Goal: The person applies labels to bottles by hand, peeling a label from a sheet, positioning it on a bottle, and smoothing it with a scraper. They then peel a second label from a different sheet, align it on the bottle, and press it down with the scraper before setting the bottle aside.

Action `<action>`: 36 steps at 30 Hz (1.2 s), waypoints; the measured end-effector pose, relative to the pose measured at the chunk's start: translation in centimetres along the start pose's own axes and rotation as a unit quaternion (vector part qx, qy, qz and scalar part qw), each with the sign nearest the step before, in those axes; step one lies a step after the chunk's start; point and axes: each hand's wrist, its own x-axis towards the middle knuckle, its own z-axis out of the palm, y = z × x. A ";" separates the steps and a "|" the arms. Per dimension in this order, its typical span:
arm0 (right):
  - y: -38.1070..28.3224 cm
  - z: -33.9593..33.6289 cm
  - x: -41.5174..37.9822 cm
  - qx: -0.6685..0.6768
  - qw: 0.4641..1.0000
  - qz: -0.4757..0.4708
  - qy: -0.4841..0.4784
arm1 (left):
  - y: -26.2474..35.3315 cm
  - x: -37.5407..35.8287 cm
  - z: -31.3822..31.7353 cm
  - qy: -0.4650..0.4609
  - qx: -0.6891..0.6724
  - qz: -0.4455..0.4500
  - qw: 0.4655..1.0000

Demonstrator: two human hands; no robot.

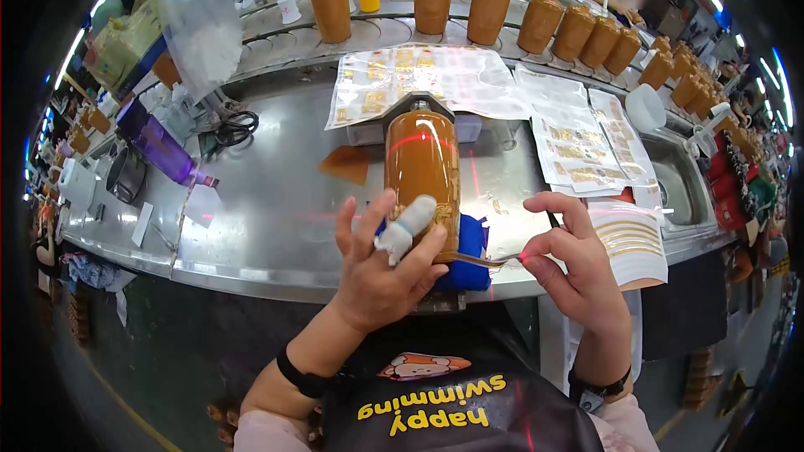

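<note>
A glossy brown ceramic bottle [421, 151] lies on its side on the bench, neck pointing away from me, its base resting by a blue cloth pad [474, 255]. My left hand [389, 264] grips its lower end, fingers and thumb pressed against the surface; one finger wears a white wrap [406, 228]. A thin gold strip [477, 260] runs from the bottle's base edge out to the right. My right hand [578, 264] pinches the strip's free end between thumb and index finger. A small dark pointed tip [553, 219] shows among its other fingers; the rest of that tool is hidden.
Decal sheets [578, 142] lie behind and right of the bottle, with a sheet of gold curved strips [628, 243] nearer. Brown bottles [433, 2] stand along the conveyor [377, 33]. Scissors [237, 128] and a purple bottle [155, 142] are left; a sink [680, 188] is right.
</note>
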 end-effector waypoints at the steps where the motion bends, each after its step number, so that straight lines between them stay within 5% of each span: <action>1: 0.2 0.0 -0.2 0.001 1.000 0.003 0.002 | 0.3 -0.3 0.1 0.011 -0.013 -0.008 1.000; 7: 1.2 -0.2 -0.8 0.016 1.000 0.014 0.012 | 0.6 0.3 -1.0 0.059 -0.036 0.008 0.998; 20: 1.9 -0.3 -1.5 0.034 0.999 0.023 0.035 | 0.3 -0.5 -1.2 0.008 0.043 0.063 0.997; 36: 1.9 0.0 -1.2 0.046 0.998 0.020 0.033 | 1.0 1.1 -1.0 -0.028 0.056 0.019 0.998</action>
